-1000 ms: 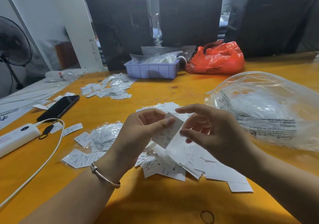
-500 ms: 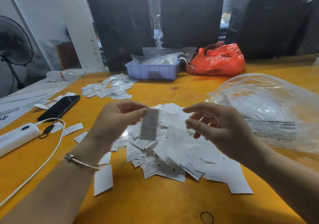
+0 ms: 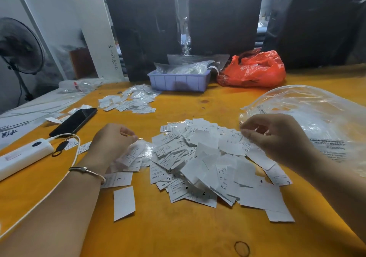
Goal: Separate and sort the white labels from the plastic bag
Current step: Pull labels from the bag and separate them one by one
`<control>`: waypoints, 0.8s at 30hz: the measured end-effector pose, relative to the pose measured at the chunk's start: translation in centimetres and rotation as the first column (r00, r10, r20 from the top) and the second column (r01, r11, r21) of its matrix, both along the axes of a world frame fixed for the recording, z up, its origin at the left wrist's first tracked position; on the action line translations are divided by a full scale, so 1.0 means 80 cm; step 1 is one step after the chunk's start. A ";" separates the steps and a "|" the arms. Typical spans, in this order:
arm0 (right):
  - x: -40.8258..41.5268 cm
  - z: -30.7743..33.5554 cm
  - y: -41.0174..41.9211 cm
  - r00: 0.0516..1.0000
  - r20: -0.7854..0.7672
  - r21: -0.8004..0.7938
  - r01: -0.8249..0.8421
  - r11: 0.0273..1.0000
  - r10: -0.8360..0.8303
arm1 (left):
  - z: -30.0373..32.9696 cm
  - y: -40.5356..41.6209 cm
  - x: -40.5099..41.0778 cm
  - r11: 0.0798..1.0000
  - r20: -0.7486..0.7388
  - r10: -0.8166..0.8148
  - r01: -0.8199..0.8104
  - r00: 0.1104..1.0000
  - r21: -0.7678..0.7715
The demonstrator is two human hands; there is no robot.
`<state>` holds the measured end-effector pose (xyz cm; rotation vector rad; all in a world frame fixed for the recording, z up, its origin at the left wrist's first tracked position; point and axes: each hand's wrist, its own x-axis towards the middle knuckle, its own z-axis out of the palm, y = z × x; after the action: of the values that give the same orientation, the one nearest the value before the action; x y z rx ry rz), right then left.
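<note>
White paper labels (image 3: pixel 208 157) with black print lie on the orange wooden worktop (image 3: pixel 178 233); far off, a red plastic bag (image 3: pixel 255 68).

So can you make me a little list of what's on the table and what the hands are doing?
table: orange top
big pile: white labels, middle
far pile: more labels
clear plastic bag: right side
left hand: fingers curled over a small packet of labels
right hand: curled over the pile's right edge; grip unclear
phone: left
tray: purple, back
red bag: beside the tray

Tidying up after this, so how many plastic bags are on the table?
At least 2: a large clear plastic bag at the right beside the label pile, and a red bag at the back right. Smaller clear packets may hide elsewhere.
</note>
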<state>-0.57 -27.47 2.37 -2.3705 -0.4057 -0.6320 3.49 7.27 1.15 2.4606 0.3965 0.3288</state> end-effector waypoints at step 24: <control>0.041 -0.007 -0.081 0.869 -0.053 -0.314 0.453 0.834 -0.492 | -0.001 -0.091 -0.042 0.918 0.319 -0.375 0.396 0.870 -0.001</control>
<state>2.72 -33.92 1.83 -2.8084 0.1783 -0.6627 0.11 -0.02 1.08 2.3004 -0.2184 0.5143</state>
